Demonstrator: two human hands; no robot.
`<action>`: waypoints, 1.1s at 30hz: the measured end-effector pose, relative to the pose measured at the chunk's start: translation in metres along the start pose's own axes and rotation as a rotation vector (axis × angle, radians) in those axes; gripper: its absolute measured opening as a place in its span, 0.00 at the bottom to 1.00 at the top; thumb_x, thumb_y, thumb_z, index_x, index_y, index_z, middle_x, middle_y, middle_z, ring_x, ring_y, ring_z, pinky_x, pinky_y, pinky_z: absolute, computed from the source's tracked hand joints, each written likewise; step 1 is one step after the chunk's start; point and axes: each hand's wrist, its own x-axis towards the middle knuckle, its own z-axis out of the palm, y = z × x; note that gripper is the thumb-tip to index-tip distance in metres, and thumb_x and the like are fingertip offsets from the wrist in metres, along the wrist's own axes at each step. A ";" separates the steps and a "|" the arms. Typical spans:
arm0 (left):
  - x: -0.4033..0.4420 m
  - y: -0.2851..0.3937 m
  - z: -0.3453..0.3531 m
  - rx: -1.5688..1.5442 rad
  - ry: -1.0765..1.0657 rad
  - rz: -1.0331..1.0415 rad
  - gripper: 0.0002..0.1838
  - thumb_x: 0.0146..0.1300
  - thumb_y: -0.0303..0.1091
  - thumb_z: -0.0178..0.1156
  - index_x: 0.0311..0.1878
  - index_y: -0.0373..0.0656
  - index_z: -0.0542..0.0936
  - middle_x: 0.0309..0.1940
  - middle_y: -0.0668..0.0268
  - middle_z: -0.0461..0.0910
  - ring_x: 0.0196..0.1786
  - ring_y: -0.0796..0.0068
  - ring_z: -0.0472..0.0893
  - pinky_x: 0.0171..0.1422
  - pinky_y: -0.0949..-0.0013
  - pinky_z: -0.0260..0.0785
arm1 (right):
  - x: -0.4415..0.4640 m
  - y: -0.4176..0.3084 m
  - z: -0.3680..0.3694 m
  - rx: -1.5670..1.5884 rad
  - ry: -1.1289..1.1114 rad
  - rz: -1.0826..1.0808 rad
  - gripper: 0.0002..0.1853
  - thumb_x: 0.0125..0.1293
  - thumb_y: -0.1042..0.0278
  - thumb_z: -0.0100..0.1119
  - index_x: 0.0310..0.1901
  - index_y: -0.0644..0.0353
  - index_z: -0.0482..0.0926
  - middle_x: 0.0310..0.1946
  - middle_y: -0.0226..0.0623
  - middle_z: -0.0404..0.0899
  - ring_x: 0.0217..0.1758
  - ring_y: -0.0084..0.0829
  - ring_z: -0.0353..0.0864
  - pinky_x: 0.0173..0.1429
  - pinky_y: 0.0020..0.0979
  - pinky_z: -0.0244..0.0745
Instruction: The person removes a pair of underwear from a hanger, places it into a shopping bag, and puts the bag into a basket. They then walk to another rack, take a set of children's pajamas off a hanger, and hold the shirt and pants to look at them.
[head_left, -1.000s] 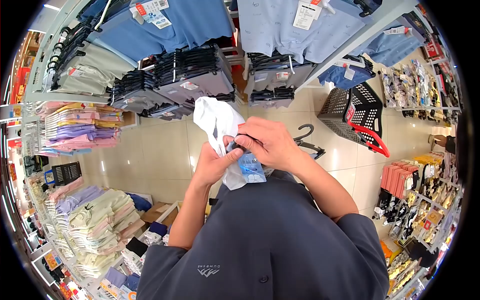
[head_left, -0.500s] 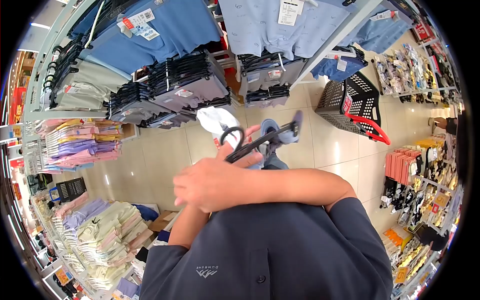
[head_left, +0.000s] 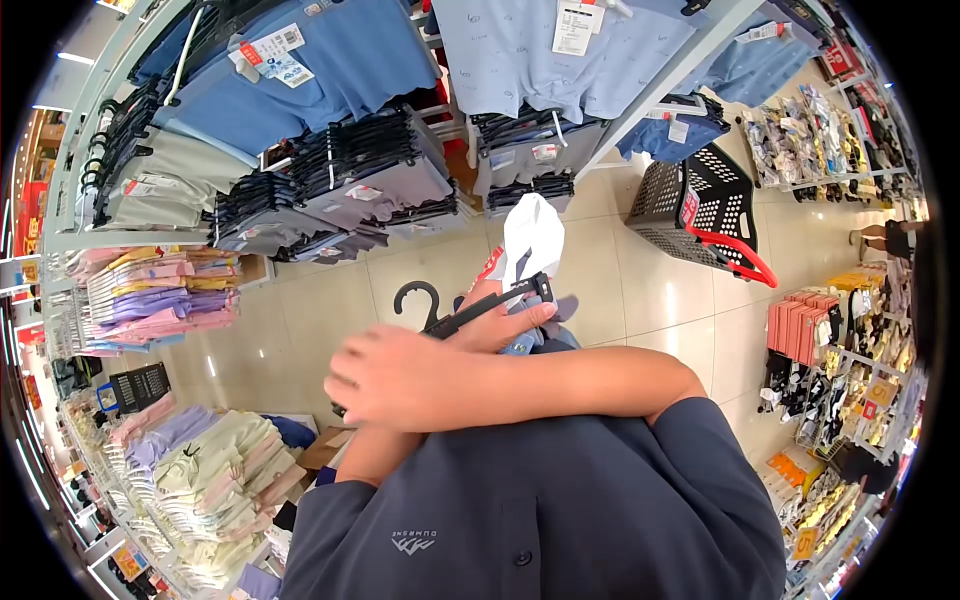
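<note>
In my head view, the left hand (head_left: pixel 503 327) grasps a crumpled white cloth item (head_left: pixel 535 235), extending past its fingers; the blurred right hand (head_left: pixel 385 378) covers part of a black plastic hanger with a curved hook (head_left: pixel 475 314), its grip unclear. I judge this as handling both together; next calls for steady holds.
</note>
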 end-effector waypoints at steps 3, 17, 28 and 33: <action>0.000 0.001 -0.007 0.077 -0.048 -0.089 0.20 0.61 0.43 0.67 0.50 0.39 0.79 0.45 0.64 0.81 0.45 0.75 0.77 0.50 0.67 0.69 | -0.031 0.027 -0.057 -0.214 0.159 0.104 0.09 0.56 0.63 0.64 0.34 0.56 0.79 0.36 0.34 0.75 0.45 0.36 0.76 0.46 0.40 0.72; 0.004 0.048 -0.007 -0.083 -0.118 0.047 0.13 0.60 0.36 0.68 0.45 0.41 0.81 0.35 0.68 0.82 0.38 0.82 0.78 0.43 0.72 0.72 | -0.157 0.080 -0.094 0.485 0.231 0.858 0.05 0.59 0.75 0.66 0.35 0.64 0.80 0.28 0.32 0.78 0.30 0.23 0.76 0.35 0.26 0.70; -0.007 0.013 -0.015 -0.353 0.165 -0.025 0.10 0.59 0.35 0.70 0.31 0.43 0.77 0.25 0.76 0.74 0.28 0.88 0.69 0.32 0.79 0.60 | -0.234 0.159 -0.123 0.223 0.643 0.988 0.06 0.58 0.77 0.66 0.36 0.66 0.79 0.25 0.29 0.77 0.30 0.20 0.76 0.35 0.23 0.71; -0.023 0.007 -0.017 -0.437 0.316 0.011 0.11 0.59 0.36 0.70 0.33 0.41 0.78 0.23 0.75 0.74 0.26 0.87 0.69 0.29 0.79 0.59 | -0.289 0.195 -0.120 -0.067 0.540 1.133 0.07 0.56 0.75 0.66 0.35 0.64 0.79 0.24 0.36 0.78 0.28 0.26 0.78 0.35 0.28 0.72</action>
